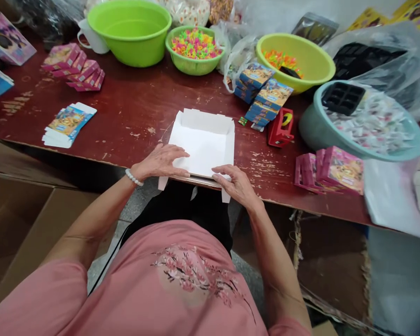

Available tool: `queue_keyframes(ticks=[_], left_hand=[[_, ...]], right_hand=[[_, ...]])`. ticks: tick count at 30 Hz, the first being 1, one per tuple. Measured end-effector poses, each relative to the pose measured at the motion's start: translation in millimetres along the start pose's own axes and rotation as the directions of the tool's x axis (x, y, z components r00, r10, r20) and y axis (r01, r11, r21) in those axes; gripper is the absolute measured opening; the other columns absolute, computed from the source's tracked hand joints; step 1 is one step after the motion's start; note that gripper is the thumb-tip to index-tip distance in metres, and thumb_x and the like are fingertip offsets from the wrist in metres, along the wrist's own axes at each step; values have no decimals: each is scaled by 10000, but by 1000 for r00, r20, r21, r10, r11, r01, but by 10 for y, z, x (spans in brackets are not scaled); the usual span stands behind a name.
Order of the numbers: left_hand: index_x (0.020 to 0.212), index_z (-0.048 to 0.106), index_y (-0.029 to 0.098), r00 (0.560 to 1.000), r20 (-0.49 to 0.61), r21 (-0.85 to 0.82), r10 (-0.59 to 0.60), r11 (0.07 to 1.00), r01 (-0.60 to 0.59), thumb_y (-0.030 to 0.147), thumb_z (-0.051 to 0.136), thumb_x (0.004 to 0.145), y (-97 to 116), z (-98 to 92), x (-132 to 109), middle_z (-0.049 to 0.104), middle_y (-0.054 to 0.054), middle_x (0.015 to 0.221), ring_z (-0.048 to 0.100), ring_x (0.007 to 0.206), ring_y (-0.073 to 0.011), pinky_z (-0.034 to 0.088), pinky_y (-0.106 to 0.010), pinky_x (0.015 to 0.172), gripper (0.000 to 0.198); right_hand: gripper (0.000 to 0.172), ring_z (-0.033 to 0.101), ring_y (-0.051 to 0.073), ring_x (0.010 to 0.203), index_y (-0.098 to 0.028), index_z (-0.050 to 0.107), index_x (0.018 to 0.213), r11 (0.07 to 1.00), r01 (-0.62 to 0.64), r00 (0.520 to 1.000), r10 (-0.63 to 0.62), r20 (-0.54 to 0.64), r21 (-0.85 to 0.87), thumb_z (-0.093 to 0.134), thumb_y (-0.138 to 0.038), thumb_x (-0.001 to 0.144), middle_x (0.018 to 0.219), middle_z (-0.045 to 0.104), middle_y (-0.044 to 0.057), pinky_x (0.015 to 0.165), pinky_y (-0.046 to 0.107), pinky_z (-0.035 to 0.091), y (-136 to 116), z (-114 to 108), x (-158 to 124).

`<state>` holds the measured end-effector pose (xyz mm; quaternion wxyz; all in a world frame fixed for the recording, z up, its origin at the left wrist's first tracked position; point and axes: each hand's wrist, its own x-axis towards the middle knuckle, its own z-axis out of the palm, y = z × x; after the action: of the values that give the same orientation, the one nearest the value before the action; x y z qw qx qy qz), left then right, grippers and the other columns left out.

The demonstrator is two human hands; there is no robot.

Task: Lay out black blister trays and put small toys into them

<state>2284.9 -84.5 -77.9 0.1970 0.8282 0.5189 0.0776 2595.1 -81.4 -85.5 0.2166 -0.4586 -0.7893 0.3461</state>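
Both hands touch the white box (pixel 203 144) at its near edge, the left hand (pixel 161 163) at seven o'clock, the right hand (pixel 241 185) at five; thumbs and fingers look slightly apart, though I cannot tell whether they pinch the card; the box sits at the table (pixel 136 105) edge, two flaps overhanging, probably to give the thumbs room; the red tape dispenser (pixel 276 130) stands toward three, seemingly for easy reach; the green basket (pixel 196 67) at twelve likely leaves the working space free.

a pink blossom-print top (pixel 143 289) goes with black trousers (pixel 175 212) and a white beaded bracelet (pixel 134 177).
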Motion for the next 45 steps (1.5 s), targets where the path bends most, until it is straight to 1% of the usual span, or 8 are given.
queue_keyframes(ticks=[9,15,20,31,35,39,42,45], left_hand=[[1418,650,210,997,28,-106,68,992,-65,662,646,941,-8,-74,126,627,-125,1493,545,1402,-315,383,-481,1171,657],[1365,675,214,989,-100,-59,110,991,-116,579,621,991,36,-42,187,675,-111,1422,588,1337,-297,381,-462,1123,526],[1065,788,202,967,-233,104,99,992,-77,483,569,1034,154,37,189,774,-98,1027,661,1109,-305,326,-527,1090,358],[966,823,179,983,53,-371,-173,911,181,507,677,881,183,-88,201,757,-39,796,608,700,-175,376,-275,629,369],[905,804,169,987,-8,-218,-158,964,153,439,644,926,211,-69,288,765,-56,843,631,759,-200,399,-319,698,314],[920,770,166,969,-243,115,-40,991,70,391,580,1004,358,-26,238,774,-108,996,658,946,-287,418,-453,895,305],[994,745,184,900,-423,276,104,961,19,436,539,1038,570,57,37,755,-129,1080,642,1002,-309,389,-524,995,328],[1152,719,197,896,-359,316,262,937,-147,447,503,1060,755,248,-177,754,-120,1113,648,1006,-289,434,-466,940,343]], right_hand=[[343,715,227,953,-196,798,1067,967,-149,987,133,89,206,721,-466,870,1062,805,75,855,357,527,-5,-45,111],[297,698,217,843,-194,806,974,988,-112,994,110,20,103,644,-441,937,947,806,66,767,332,482,-57,-32,133],[290,681,218,803,-183,806,967,997,-14,999,11,-37,-74,581,-366,967,914,801,81,734,325,443,-84,-9,205],[414,549,150,691,-159,779,858,951,-175,982,148,121,254,656,-554,884,745,682,7,639,269,398,38,-45,198],[351,593,172,716,-169,774,873,985,-112,993,108,43,129,621,-481,919,789,731,37,664,286,414,32,-24,239],[248,631,199,757,-195,781,915,995,16,1000,-16,-5,-101,613,-375,943,868,773,74,722,316,437,22,-6,271],[226,642,198,745,-207,774,885,999,12,999,-14,-34,-51,631,-373,940,842,768,64,733,319,465,41,10,274],[233,660,200,783,-216,770,889,995,-2,994,14,-110,104,676,-428,912,861,766,46,749,319,493,52,28,282]])
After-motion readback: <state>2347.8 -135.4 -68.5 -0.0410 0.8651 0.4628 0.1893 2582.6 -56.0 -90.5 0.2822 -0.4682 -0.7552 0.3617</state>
